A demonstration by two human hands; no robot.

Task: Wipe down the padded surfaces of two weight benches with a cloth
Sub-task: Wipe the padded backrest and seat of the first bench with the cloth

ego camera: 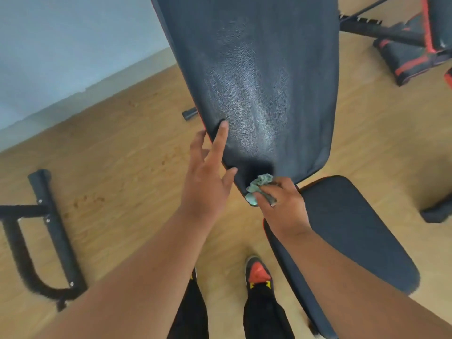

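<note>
A black padded backrest [256, 77] of a weight bench rises tilted through the middle of the view, with damp streaks on its leather. Below it lies the bench's black seat pad [349, 231]. My right hand [283, 209] is shut on a crumpled grey-green cloth [259, 185] and presses it against the backrest's lower left corner. My left hand [208, 177] is open, fingers spread, its forefinger tip resting on the backrest's left edge. A second bench [413, 52], black with red trim, stands at the upper right.
A black metal frame with a padded bar [46, 231] lies on the wooden floor at the left. A small black foot [189, 113] sticks out behind the backrest. My shoes [259, 272] stand beside the seat. A pale wall [61, 52] runs along the upper left.
</note>
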